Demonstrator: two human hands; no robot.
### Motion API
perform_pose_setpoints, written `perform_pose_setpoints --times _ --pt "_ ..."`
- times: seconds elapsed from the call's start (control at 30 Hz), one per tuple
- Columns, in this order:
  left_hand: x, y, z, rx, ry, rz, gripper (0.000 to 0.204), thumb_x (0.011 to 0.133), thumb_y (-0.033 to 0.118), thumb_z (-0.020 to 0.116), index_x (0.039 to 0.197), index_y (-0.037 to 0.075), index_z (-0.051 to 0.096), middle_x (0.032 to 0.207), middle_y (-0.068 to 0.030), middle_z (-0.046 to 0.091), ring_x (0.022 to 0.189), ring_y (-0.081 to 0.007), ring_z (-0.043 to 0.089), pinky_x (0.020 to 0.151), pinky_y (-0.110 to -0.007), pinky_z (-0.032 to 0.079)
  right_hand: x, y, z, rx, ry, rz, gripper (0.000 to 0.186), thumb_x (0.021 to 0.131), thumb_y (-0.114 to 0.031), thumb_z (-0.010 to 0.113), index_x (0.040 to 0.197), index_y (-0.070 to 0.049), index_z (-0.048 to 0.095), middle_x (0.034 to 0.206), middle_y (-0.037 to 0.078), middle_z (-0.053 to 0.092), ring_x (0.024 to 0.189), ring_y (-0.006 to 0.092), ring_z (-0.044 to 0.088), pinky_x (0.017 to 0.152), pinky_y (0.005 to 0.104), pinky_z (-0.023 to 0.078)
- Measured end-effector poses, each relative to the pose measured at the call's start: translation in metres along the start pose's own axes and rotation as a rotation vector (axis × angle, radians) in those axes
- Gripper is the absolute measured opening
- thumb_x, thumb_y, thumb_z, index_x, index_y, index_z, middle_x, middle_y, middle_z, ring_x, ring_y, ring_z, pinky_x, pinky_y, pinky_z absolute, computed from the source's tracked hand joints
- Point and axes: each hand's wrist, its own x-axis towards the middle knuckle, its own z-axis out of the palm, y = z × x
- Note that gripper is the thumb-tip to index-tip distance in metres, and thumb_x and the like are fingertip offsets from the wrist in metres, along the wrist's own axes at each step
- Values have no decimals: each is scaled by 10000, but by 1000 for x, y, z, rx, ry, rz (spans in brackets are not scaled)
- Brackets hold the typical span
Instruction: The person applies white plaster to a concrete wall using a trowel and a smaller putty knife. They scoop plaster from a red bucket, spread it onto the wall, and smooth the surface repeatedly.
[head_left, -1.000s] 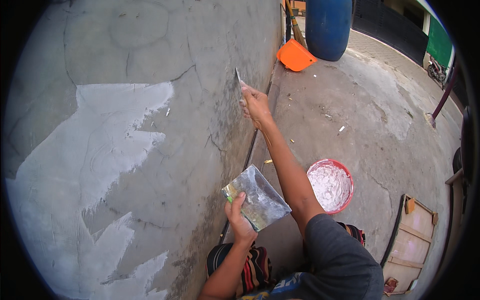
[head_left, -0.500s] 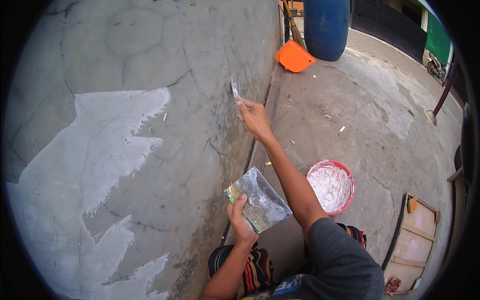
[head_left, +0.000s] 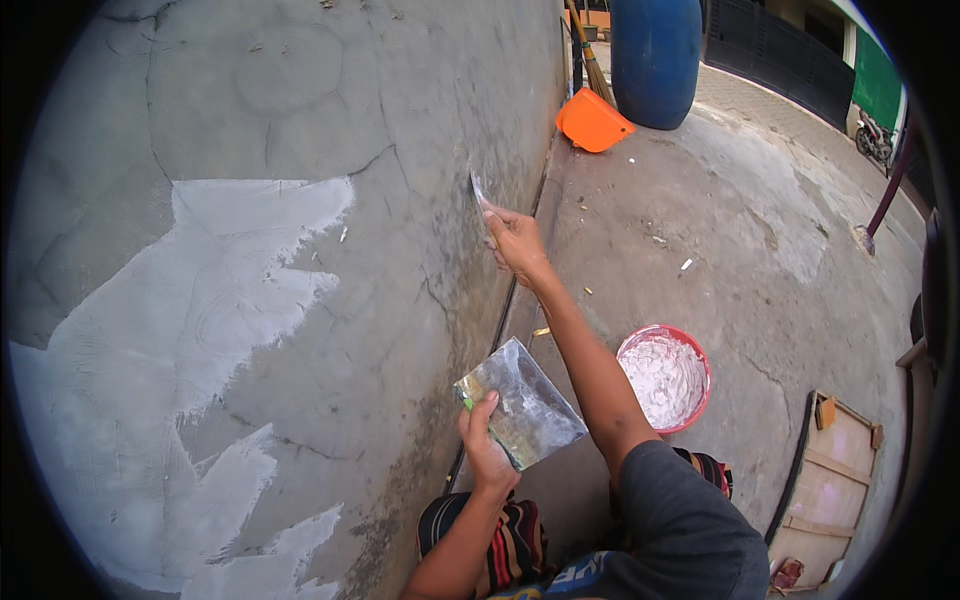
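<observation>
My right hand [head_left: 518,245] is closed round a putty knife [head_left: 477,188], its thin blade against the grey wall [head_left: 400,90] or just off it; I cannot tell which. Below, my left hand [head_left: 486,445] grips a flat rectangular board [head_left: 530,405] by its near left side, thumb on top. The board's face is smeared with whitish paste. On the wall to the left spreads a ragged patch of pale putty [head_left: 235,270]. Right of my right forearm, a red bucket [head_left: 708,385] on the ground holds white, stirred-up putty [head_left: 665,375].
Along the wall's foot farther off stand an orange dustpan [head_left: 594,120], a broom [head_left: 592,65] and a blue barrel [head_left: 655,60]. A wood-framed panel [head_left: 825,485] lies at the lower right. Small scraps dot the concrete floor [head_left: 740,260]. A motorcycle [head_left: 873,138] is parked far right.
The view has shifted slightly, so the wall and floor sit a little lower and farther right. My right hand and the putty knife are slightly lower in view; both grips are unchanged.
</observation>
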Motion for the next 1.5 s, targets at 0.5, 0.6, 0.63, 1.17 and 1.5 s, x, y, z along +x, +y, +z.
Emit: perform_pose_setpoints --times 0.5,0.6,0.63,1.17,1.5 --pt "-2 -2 1 20 30 45 229 877 199 626 1037 35 621 921 -35 631 822 -146 621 758 -291 489 -71 -98 28 -451 77 -803 379 976 -116 555 1349 -152 610 821 79 671 599 109 462 587 305 430" --pt "3 -4 1 1 20 60 230 879 196 624 1039 32 619 926 -36 630 823 -147 619 758 -294 486 -49 -172 71 -495 130 -995 384 962 -100 567 1337 -168 619 696 98 584 565 151 436 563 303 409" --pt "3 -5 0 0 14 56 229 881 195 623 1040 30 619 928 -36 630 824 -147 618 758 -294 485 -43 -191 78 -525 162 -1026 387 955 -92 567 1329 -171 623 654 131 550 552 198 471 572 318 424" --pt "3 -4 5 15 17 98 205 886 191 624 1014 31 628 908 -25 626 795 -129 607 725 -269 479 -51 -188 74 -455 -8 -956 313 987 -145 587 1292 -132 654 595 75 462 569 71 307 520 261 343" --pt "9 -8 1 49 -4 63 213 872 218 625 1000 48 613 893 -41 614 808 -164 621 749 -315 506 -49 -206 87 -474 -51 -964 311 983 -153 595 1287 -144 661 611 98 512 564 73 306 514 260 344"
